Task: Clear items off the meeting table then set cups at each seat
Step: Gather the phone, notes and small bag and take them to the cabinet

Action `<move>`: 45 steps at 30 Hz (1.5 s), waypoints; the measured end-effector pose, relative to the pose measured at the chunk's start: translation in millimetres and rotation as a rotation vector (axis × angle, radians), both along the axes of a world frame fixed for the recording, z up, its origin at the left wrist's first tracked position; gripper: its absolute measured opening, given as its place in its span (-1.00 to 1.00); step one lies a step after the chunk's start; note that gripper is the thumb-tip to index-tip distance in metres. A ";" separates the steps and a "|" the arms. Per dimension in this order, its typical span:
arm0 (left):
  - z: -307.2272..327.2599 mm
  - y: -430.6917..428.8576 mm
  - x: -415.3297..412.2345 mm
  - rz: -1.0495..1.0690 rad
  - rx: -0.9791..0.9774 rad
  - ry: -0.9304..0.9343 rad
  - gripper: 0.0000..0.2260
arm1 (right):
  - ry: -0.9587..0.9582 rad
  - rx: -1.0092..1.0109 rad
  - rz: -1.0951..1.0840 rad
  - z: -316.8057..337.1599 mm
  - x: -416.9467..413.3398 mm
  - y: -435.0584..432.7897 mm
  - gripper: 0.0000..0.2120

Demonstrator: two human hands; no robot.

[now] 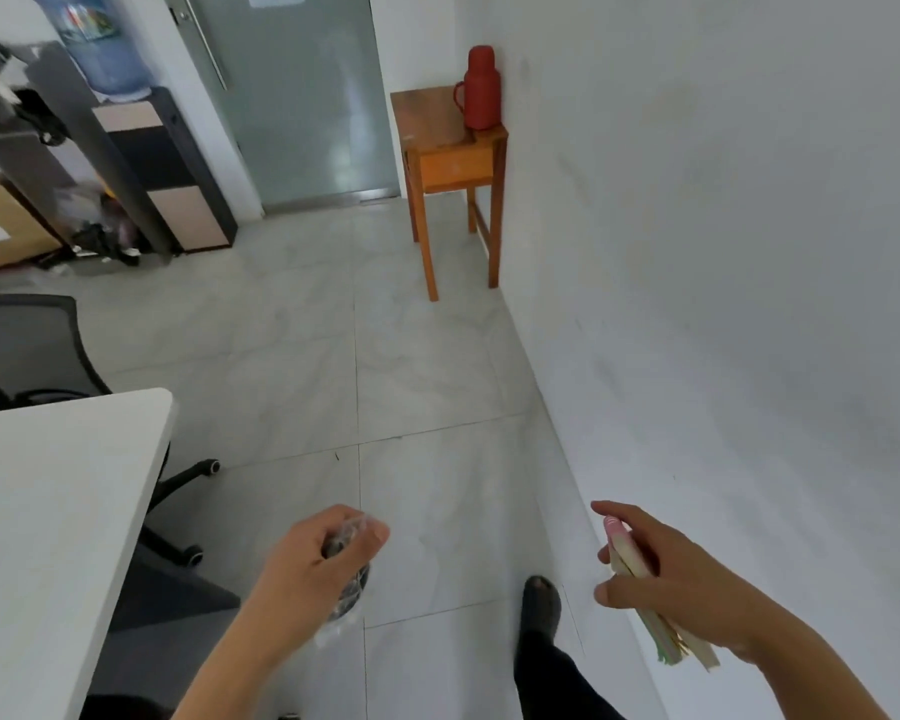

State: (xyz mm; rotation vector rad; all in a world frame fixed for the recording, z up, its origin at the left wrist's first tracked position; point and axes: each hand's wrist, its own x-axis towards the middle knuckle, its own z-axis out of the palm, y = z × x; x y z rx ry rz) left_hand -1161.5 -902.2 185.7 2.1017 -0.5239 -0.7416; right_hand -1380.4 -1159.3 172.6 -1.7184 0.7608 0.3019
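While the left hand (pixel 313 561) curls round a crinkly clear plastic bag (pixel 349 597), likely light and slippery, the right hand (pixel 681 579) pinches a floppy pastel paper sheaf (pixel 625 550) midway.

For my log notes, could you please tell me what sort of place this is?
Probably an office meeting room: a white table with a black wheeled office chair beside it, and a water dispenser standing near a frosted glass door.

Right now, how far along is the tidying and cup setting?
The white meeting table shows a bare corner. The left hand grips a clear plastic bag; the right hand holds a bundle of pastel papers. No cups in view, so setting them remains.
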 end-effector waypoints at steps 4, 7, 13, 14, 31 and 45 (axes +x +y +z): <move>-15.9 -59.6 82.2 0.038 0.036 0.029 -0.84 | 0.032 0.007 0.035 -20.1 85.2 -71.0 -0.21; -14.4 -105.7 148.2 0.094 0.022 0.015 -0.82 | 0.032 -0.034 0.063 -24.5 163.3 -135.6 -0.23; 19.3 -180.2 260.7 0.246 -0.069 0.014 -0.77 | -0.036 -0.109 0.224 9.5 349.0 -234.6 -0.20; 19.7 -184.6 275.1 0.284 -0.080 0.029 -0.75 | -0.054 -0.118 0.258 14.0 379.9 -244.1 -0.21; 15.6 -253.8 664.0 0.466 -0.115 0.064 -0.72 | -0.063 -0.245 0.493 20.6 801.1 -324.8 -0.21; -2.9 -268.6 979.6 0.586 -0.008 0.018 -0.71 | 0.021 -0.158 0.667 -4.5 1171.5 -370.3 -0.25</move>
